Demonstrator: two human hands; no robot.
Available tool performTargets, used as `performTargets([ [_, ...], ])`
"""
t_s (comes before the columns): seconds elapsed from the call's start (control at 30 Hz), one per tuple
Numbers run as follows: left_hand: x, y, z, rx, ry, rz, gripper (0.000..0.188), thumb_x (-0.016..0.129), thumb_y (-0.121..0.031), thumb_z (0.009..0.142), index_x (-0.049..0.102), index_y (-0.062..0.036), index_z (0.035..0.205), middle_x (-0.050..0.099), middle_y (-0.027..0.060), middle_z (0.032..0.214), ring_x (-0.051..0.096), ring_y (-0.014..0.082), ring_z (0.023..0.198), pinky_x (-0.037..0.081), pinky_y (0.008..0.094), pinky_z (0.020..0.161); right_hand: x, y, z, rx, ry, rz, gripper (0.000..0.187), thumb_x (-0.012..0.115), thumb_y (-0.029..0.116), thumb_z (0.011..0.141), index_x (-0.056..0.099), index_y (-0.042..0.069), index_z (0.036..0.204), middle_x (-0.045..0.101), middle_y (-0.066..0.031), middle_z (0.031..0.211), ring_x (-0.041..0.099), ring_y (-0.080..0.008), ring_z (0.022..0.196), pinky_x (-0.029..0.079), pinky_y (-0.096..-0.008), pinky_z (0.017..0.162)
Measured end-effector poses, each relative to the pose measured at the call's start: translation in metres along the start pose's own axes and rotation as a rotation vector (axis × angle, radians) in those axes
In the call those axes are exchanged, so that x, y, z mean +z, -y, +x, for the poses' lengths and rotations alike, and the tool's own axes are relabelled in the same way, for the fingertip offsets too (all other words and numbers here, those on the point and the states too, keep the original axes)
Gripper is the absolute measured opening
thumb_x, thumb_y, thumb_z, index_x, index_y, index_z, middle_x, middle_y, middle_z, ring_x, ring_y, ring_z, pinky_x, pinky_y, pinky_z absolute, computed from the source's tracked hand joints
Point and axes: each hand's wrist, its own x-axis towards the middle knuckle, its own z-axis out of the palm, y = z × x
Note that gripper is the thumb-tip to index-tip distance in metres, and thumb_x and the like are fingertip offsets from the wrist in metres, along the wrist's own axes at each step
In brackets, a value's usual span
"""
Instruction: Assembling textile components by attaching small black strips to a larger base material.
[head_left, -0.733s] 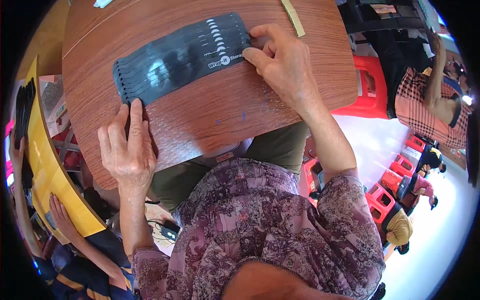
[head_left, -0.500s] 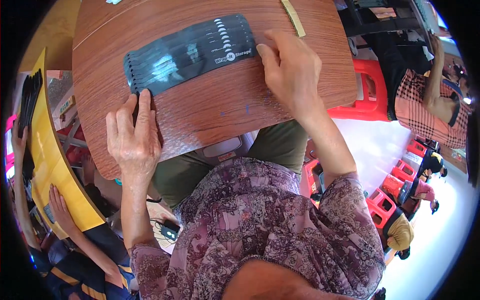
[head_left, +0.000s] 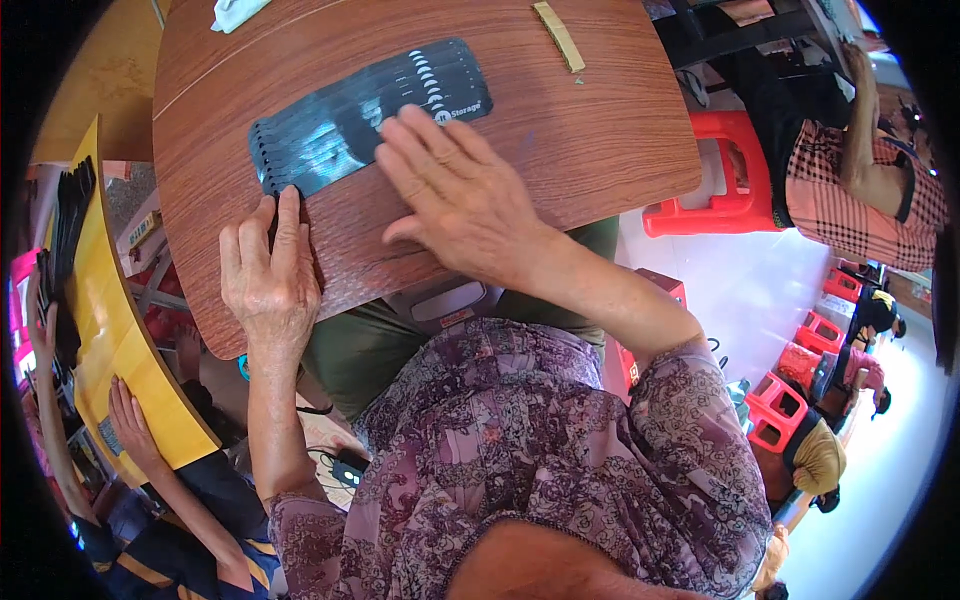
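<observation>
Several black storage straps [head_left: 370, 113] lie overlapped in a slanting stack on the wooden-topped table [head_left: 590, 150]. Their left ends form a row of small notches or holes, and white print shows in repeated crescents toward the right. My left hand [head_left: 268, 265] rests by the stack's lower left corner, its fingertips touching the near edge; the index finger is stretched out, the others are slightly bent. Palm down and fingers extended, my right hand [head_left: 460, 195] is over the near right part of the straps, covering some of the print. Whether it presses on them I cannot tell.
A flat yellowish strip [head_left: 558, 37] lies at the table's far right, and a white cloth or paper [head_left: 236, 12] at the far left. At left a co-worker's hand [head_left: 130, 420] rests on a yellow table [head_left: 115, 330]. A red stool [head_left: 725, 175] stands beyond the right edge.
My right hand has moved left, from the straps' right end to over their near side, with its fingers now straight. My left hand has stayed at the corner.
</observation>
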Motion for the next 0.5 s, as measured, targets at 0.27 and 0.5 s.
performTargets([
  [0.27, 0.0, -0.001, 0.0, 0.007, -0.016, 0.01, 0.034, 0.067, 0.001, 0.076, 0.067, -0.0018, 0.11, 0.063, 0.0125, 0.096, 0.056, 0.0263, 0.077, 0.049, 0.0363, 0.066, -0.02, -0.039, -0.025, 0.154, 0.023, -0.147, 0.06, 0.06, 0.042, 0.084, 0.052, 0.001, 0.127, 0.048, -0.0115, 0.138, 0.037, -0.028, 0.134, 0.028, -0.0431, 0.108],
  [0.5, 0.002, 0.002, 0.003, 0.038, -0.045, 0.004, 0.033, 0.07, -0.001, 0.072, 0.068, -0.0004, 0.105, 0.061, 0.0131, 0.094, 0.056, 0.0265, 0.077, 0.049, 0.0355, 0.064, -0.022, -0.044, -0.028, 0.139, -0.097, -0.282, 0.053, 0.064, 0.039, 0.081, 0.057, -0.001, 0.117, 0.053, -0.0133, 0.128, 0.042, -0.0332, 0.123, 0.03, -0.0517, 0.096],
])
